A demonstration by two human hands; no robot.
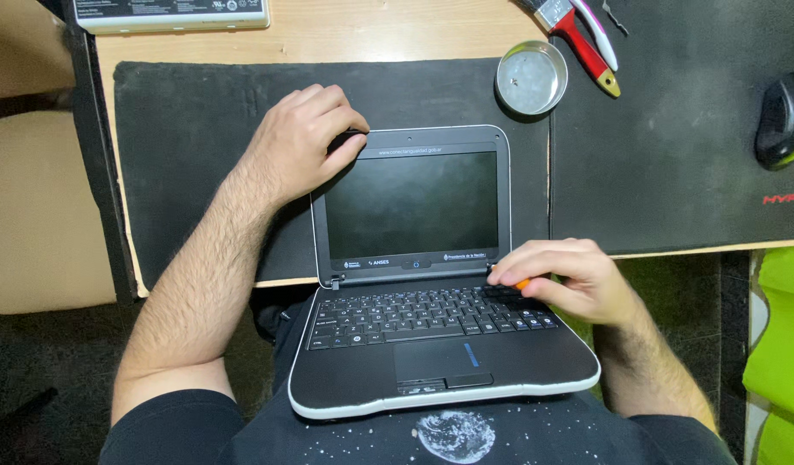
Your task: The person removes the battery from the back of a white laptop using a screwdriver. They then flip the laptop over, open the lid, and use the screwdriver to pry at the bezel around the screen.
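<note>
A small black laptop (414,207) with a light grey rim lies open, its base on my lap and its dark screen leaning back over the desk edge. My left hand (302,142) grips the screen's top left corner. My right hand (569,280) rests at the right hinge, above the keyboard (423,314), pinching a small orange tool (523,283) whose tip is hidden by my fingers.
A black mat (199,155) covers the wooden desk. A round metal dish (531,77) sits behind the laptop, with a red-handled brush (582,43) beside it. A second dark mat (673,146) carries a computer mouse (784,120) at the far right. A white flat device (169,13) lies at the back left.
</note>
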